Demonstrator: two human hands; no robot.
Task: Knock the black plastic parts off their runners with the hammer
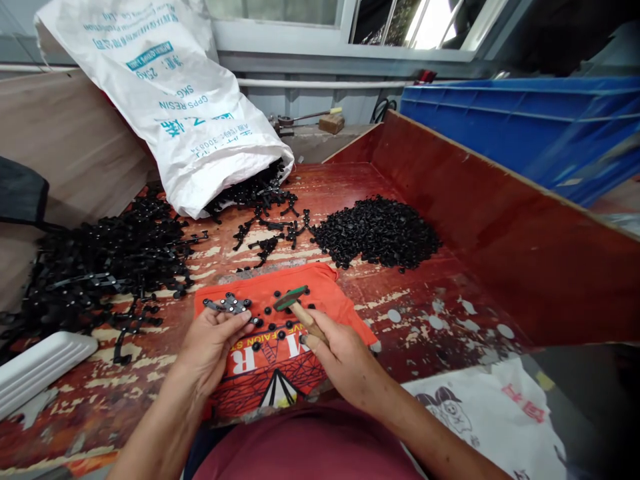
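Note:
Over an orange printed cloth [300,280] on the worktop, my left hand [213,347] pinches a small black-and-grey jointed plastic piece [233,304] with several round ends. My right hand [340,357] is wrapped round the wooden handle of a small hammer [300,310], whose green-edged head points away from me. The hammer head is just right of the jointed piece, apart from it. Several small black round caps [281,335] lie scattered on the cloth beneath and around the hammer.
A white sack [200,113] spills black jointed pieces at the back. More such pieces form a heap [115,260] at left; a pile of small black parts [377,230] lies at right. A red board [475,220] and blue crate [525,127] bound the right side.

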